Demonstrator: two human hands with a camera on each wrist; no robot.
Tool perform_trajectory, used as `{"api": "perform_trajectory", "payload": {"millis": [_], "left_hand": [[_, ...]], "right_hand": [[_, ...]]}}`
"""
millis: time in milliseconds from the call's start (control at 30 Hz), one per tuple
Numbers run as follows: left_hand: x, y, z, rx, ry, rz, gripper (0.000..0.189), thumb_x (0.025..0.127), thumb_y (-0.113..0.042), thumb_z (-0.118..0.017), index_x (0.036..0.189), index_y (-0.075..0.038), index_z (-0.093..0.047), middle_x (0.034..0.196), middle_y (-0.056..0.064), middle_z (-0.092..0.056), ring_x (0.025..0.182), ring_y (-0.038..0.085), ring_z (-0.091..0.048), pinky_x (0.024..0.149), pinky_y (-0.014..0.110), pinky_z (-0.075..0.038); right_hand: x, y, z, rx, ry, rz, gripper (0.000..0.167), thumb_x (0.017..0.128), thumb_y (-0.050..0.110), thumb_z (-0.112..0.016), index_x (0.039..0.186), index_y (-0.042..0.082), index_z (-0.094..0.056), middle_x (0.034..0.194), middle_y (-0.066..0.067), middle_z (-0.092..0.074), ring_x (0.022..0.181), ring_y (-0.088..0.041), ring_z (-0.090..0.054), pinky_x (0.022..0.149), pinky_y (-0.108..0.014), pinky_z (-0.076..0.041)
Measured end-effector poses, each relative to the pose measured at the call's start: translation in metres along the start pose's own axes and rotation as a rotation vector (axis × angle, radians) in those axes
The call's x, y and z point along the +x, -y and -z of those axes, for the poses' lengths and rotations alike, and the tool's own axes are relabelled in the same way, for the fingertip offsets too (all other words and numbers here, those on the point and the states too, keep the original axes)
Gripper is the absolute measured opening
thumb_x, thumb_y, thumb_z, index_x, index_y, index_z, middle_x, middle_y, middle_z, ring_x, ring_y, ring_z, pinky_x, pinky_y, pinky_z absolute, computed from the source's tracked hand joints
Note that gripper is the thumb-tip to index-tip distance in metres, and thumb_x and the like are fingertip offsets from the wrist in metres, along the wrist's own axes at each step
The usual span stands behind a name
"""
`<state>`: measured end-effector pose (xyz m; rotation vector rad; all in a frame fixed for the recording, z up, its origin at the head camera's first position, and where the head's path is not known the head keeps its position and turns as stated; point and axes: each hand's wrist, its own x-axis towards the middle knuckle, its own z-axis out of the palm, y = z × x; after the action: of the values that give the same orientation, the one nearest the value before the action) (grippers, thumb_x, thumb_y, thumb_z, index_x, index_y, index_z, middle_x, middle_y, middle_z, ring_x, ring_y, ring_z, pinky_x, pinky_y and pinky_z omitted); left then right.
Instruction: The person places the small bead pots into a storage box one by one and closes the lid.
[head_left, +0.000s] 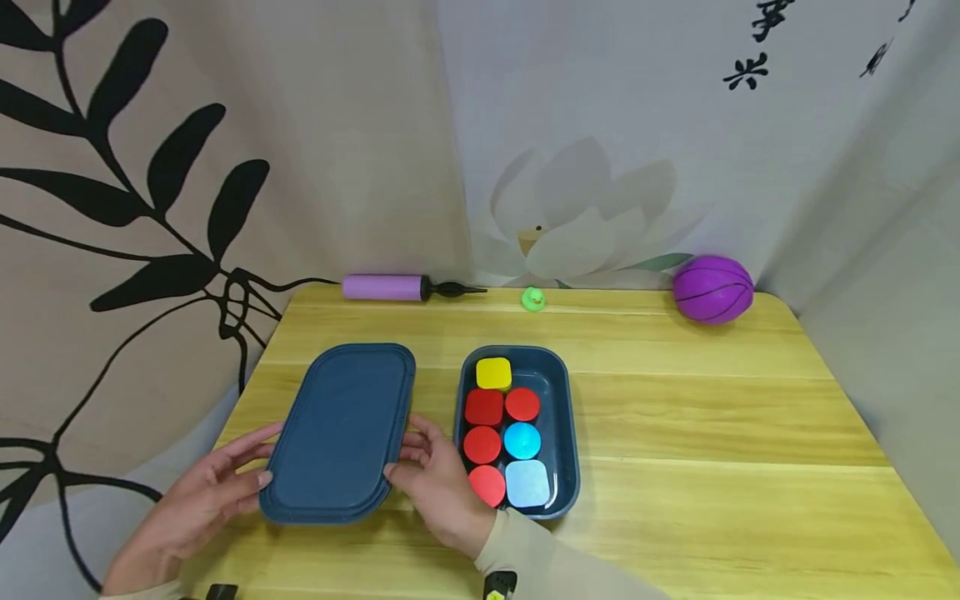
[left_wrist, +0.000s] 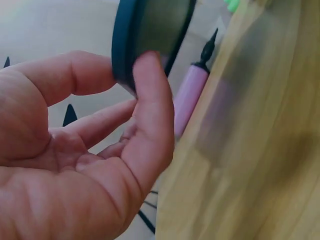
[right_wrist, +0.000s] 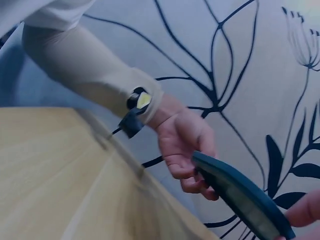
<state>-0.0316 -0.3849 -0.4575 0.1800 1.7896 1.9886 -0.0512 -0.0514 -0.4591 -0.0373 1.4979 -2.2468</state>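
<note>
A dark blue rectangular lid (head_left: 339, 433) is held above the table's left part. My left hand (head_left: 202, 500) pinches its left edge; in the left wrist view the thumb and a finger of that hand (left_wrist: 95, 130) are on the lid's rim (left_wrist: 125, 45). On the right edge my right hand (head_left: 442, 483) grips it between thumb and fingers. From the right wrist view, the lid (right_wrist: 240, 192) is tilted, and only fingertips (right_wrist: 306, 209) of my right hand show. Beside that hand stands a dark blue box (head_left: 553, 392) holding red, yellow and blue round and square pieces.
Along the back edge of the wooden table (head_left: 697, 467) lie a purple hand pump (head_left: 382, 287) with a black nozzle, a small green duck (head_left: 533, 299) and a purple ball (head_left: 713, 289). Patterned curtains (head_left: 360, 142) hang behind and beside the table.
</note>
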Motion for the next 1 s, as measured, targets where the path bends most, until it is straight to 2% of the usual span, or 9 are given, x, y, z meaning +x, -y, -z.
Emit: {"api": "perform_trajectory", "payload": {"millis": [100,200,433,567,833,1000], "left_hand": [[0.003,-0.002,-0.004,-0.039,0.038,-0.051,0.064,0.11,0.007,-0.04,0.168,-0.014,-0.027,0.141,-0.004,-0.06,0.122,0.017,-0.071,0.098,0.044,-0.06],[0.006,-0.005,-0.009,-0.037,0.045,-0.072,0.063,0.11,0.008,-0.039,0.167,-0.017,-0.031,0.141,-0.004,-0.059,0.121,0.016,-0.071,0.098,0.043,-0.06],[0.019,-0.017,-0.028,-0.064,0.081,-0.124,0.064,0.108,0.01,-0.039,0.166,-0.014,-0.033,0.142,-0.001,-0.059,0.122,0.015,-0.07,0.098,0.044,-0.06],[0.027,-0.021,-0.04,-0.064,0.083,-0.131,0.064,0.108,0.01,-0.041,0.166,-0.014,-0.033,0.14,-0.001,-0.059,0.119,0.014,-0.071,0.097,0.042,-0.061],[0.049,-0.022,-0.062,-0.06,0.091,-0.132,0.066,0.105,0.01,-0.047,0.165,-0.01,-0.029,0.137,0.002,-0.056,0.112,0.015,-0.073,0.09,0.036,-0.063],[0.06,-0.022,-0.075,-0.021,0.053,-0.102,0.068,0.103,0.009,-0.054,0.163,-0.013,-0.032,0.135,0.004,-0.057,0.11,0.016,-0.073,0.088,0.038,-0.064]], "right_hand": [[-0.003,0.01,0.005,0.051,0.011,-0.016,0.078,0.092,-0.01,-0.067,0.161,-0.004,-0.031,0.135,-0.019,-0.057,0.113,-0.021,-0.062,0.097,-0.028,-0.057],[-0.004,0.019,0.012,0.06,0.024,-0.02,0.072,0.092,-0.009,-0.068,0.156,-0.006,-0.036,0.126,-0.017,-0.06,0.107,-0.017,-0.064,0.095,-0.026,-0.057],[0.005,0.039,0.038,-0.011,0.017,-0.019,0.056,0.097,0.001,-0.067,0.148,-0.007,-0.045,0.11,-0.008,-0.061,0.095,-0.015,-0.064,0.086,-0.025,-0.056],[0.01,0.051,0.054,-0.045,-0.007,-0.025,0.057,0.098,0.005,-0.067,0.15,-0.005,-0.044,0.107,-0.005,-0.06,0.092,-0.015,-0.062,0.084,-0.027,-0.054],[0.02,0.071,0.082,-0.042,-0.061,0.02,0.053,0.098,0.003,-0.066,0.148,-0.004,-0.048,0.098,-0.002,-0.066,0.085,-0.013,-0.067,0.081,-0.028,-0.058],[0.022,0.084,0.098,-0.069,-0.082,0.043,0.045,0.101,0.006,-0.064,0.144,-0.002,-0.054,0.097,-0.001,-0.069,0.082,-0.014,-0.068,0.076,-0.027,-0.059]]}}
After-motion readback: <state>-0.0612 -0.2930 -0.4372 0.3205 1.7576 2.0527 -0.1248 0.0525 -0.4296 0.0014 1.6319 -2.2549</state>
